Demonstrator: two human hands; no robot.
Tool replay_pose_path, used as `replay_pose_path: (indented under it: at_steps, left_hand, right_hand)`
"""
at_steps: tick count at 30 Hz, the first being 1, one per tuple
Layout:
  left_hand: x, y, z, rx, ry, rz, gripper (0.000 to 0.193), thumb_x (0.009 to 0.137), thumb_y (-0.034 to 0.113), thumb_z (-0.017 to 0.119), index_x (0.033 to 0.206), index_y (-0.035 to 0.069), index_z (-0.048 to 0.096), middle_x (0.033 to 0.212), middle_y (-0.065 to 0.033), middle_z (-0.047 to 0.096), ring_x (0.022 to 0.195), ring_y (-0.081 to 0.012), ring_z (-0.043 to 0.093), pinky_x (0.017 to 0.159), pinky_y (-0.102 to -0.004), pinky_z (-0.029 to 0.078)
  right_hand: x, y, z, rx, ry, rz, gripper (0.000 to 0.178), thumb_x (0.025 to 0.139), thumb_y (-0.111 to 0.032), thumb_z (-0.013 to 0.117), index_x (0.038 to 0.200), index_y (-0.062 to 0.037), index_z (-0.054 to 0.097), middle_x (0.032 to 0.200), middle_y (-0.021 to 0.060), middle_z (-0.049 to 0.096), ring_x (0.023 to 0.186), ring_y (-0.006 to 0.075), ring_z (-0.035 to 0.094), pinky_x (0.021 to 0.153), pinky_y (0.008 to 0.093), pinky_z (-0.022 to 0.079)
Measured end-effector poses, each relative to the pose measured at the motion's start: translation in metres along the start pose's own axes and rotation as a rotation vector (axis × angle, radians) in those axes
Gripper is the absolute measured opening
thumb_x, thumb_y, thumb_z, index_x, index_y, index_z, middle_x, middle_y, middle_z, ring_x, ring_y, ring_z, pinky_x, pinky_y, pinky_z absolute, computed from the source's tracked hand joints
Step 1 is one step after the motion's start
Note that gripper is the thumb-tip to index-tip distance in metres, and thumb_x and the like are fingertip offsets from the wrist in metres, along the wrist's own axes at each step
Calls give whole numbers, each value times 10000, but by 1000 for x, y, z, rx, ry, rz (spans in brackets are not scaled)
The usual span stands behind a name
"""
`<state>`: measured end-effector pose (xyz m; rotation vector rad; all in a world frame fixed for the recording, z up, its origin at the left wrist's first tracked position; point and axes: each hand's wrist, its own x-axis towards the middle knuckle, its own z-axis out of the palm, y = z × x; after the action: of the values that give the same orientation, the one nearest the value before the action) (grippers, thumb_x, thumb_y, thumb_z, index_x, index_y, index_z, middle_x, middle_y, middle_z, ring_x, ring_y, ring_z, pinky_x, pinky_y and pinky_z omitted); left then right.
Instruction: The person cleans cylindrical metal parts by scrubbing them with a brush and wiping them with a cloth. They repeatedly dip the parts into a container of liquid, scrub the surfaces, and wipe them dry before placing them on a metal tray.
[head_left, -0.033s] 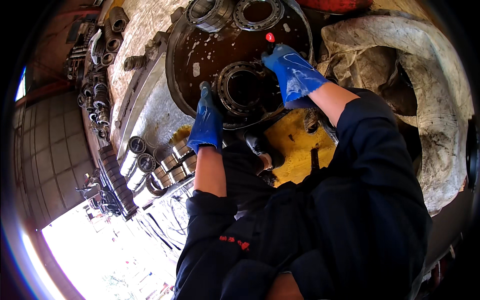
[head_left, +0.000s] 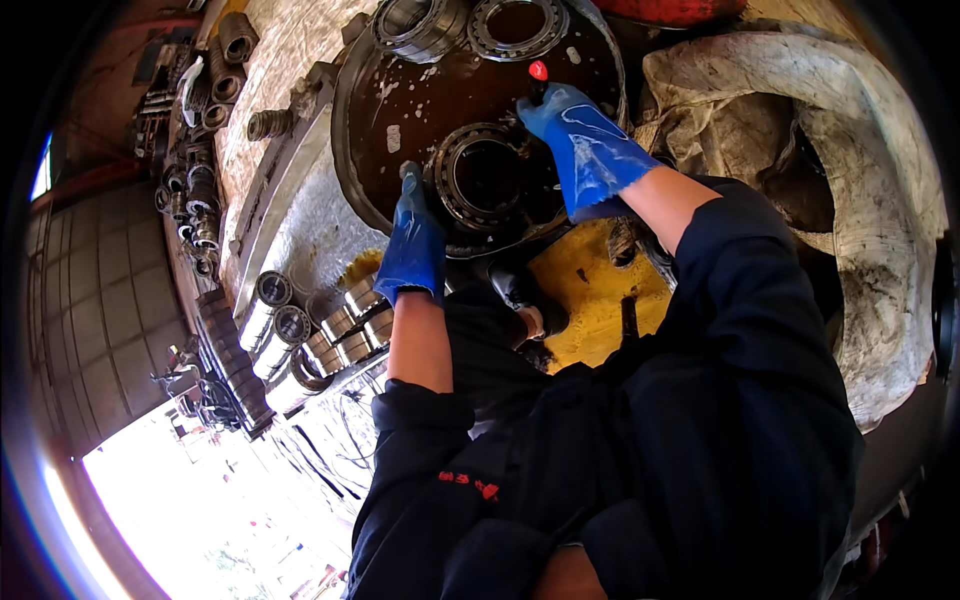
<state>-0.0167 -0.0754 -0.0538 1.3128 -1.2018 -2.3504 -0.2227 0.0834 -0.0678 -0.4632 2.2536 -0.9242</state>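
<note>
We have a roller bearing lying flat in the near part of a round pan of dark brown liquid: a broad, oily ring, nearly black, with dull metallic glints along its rim and rollers showing as small, evenly spaced marks around a wide, dark bore. Our blue-gloved left hand is at the bearing's left edge, its fingers mostly hidden; we cannot tell whether they grip it. Our right hand, gloved alike, has its fingers curled around a red-tipped handle above the bearing's far right side. Two paler, shinier bearings sit at the pan's far edge.
</note>
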Motion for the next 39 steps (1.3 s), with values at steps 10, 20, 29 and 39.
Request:
replay_pose_path:
  at_steps: [10,20,29,39]
  left_hand:
    - [-11,6,14,111,48,76,639,1040,534,340,1416,43,503,1409,-150,562,1274,-304,543,1121,-453,395]
    - [-18,5,23,-10,115,41,568,1046,451,444,1364,-4,562,1286,-157,654,1177,-258,625,1053,-386,476]
    - [7,-6,-10,509,224,195,563,934,406,661,1240,-66,632,1137,-175,708,996,-278,686,891,-389,541]
    - [-46,-26,30,1114,531,220,977,742,491,831,1475,14,397,1395,-260,542,1289,-342,550,1083,-407,430]
  right_hand:
    - [-14,-19,68,1201,-480,-114,169,964,-168,467,991,-19,542,913,114,490,849,221,549,753,357,508]
    - [-69,-31,-12,-288,-484,-524,227,876,-356,695,948,-141,716,828,66,708,740,204,656,723,342,558]
    - [-32,-13,-5,78,-268,-86,492,859,-532,690,1104,-108,733,970,80,743,908,240,690,853,375,529]
    - [-38,-19,16,-225,-465,-308,399,844,-463,697,1065,-133,731,1034,104,732,956,251,688,902,373,531]
